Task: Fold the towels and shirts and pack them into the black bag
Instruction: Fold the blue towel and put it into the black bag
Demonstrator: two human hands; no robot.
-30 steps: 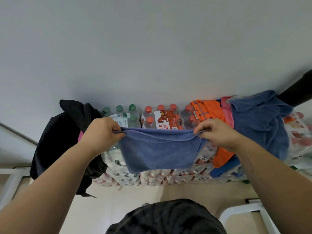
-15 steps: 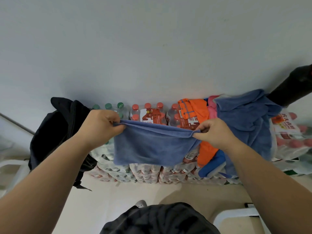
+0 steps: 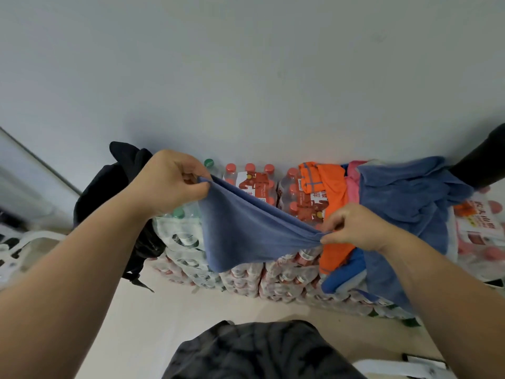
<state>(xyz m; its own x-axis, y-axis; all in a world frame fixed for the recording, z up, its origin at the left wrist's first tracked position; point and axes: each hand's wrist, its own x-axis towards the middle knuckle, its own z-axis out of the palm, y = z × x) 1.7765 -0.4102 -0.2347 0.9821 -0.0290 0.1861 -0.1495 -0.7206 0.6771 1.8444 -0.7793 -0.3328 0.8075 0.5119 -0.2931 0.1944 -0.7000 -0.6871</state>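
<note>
A small blue towel (image 3: 246, 233) hangs folded between my hands in front of stacked bottle packs. My left hand (image 3: 166, 184) pinches its upper left corner, held higher. My right hand (image 3: 352, 228) pinches the right corner, lower, so the top edge slants down to the right. The black bag (image 3: 114, 181) slumps against the wall at the left, partly behind my left arm. A heap of clothes lies on the packs at the right: an orange shirt (image 3: 328, 192), a pink piece (image 3: 352, 184) and a large blue towel (image 3: 410, 198).
Shrink-wrapped packs of bottles (image 3: 257, 187) and cans (image 3: 240, 277) line the wall. White frames stand at the far left (image 3: 16, 250) and bottom right (image 3: 396, 367). A dark sleeve (image 3: 486, 160) shows at the right edge. Beige floor (image 3: 164, 318) lies before the packs.
My left hand rose and my right hand dropped, tilting the towel's top edge down to the right. The view shifted slightly toward the left.
</note>
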